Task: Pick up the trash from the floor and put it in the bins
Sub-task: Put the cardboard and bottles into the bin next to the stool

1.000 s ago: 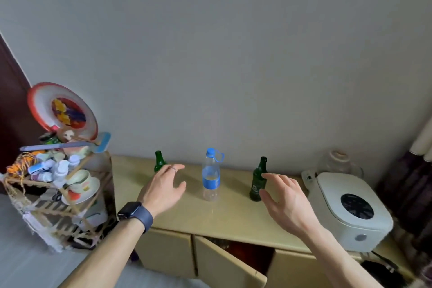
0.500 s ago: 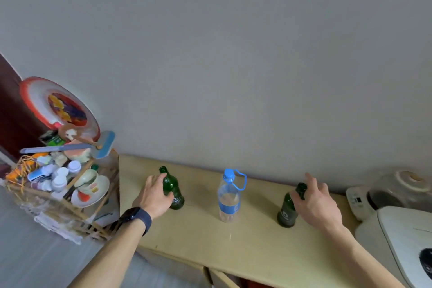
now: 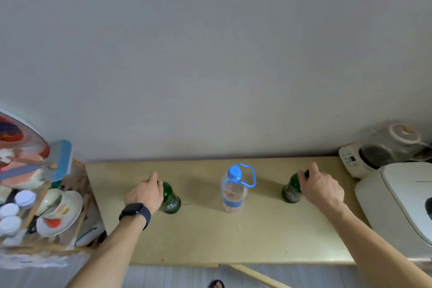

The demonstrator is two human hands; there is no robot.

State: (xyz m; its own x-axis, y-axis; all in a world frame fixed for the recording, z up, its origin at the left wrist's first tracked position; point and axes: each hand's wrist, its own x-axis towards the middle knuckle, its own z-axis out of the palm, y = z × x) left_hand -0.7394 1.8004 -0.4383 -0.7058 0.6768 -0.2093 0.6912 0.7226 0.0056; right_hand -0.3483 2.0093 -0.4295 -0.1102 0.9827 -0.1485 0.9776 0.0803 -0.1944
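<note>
Curled fingers point(image 3: 154, 177) of the left hand point(image 3: 146, 193) wrap the neck and shoulder of the left green bottle point(image 3: 171, 203), and the right hand point(image 3: 321, 188) grips the right green bottle point(image 3: 291, 192) the same way, thumb and fingers round its neck. Both bottles stand with their bases on the beige cabinet top point(image 3: 210, 236). A clear water bottle point(image 3: 233, 192) with a blue cap and blue carry loop stands upright between them, well apart from each. Behind the water bottle rises a plain grey wall point(image 3: 210, 54). Far to its right a white lidded appliance point(image 3: 397, 206) sits at the end of the cabinet top, and behind that is a small white cooker point(image 3: 353, 161) beside a glass jar point(image 3: 402, 140). Far to the water bottle's left, off the cabinet's end, a wooden rack point(image 3: 42, 248) holds plates, bowls and white-capped jars, with a blue-headed spatula point(image 3: 62, 160) lying across its top. Nearer than the water bottle, the edge of an open cabinet door point(image 3: 257, 276) juts out over the floor. A dark watch point(image 3: 133, 211) is on the left wrist and a ring point(image 3: 154, 174) on one left finger.
</note>
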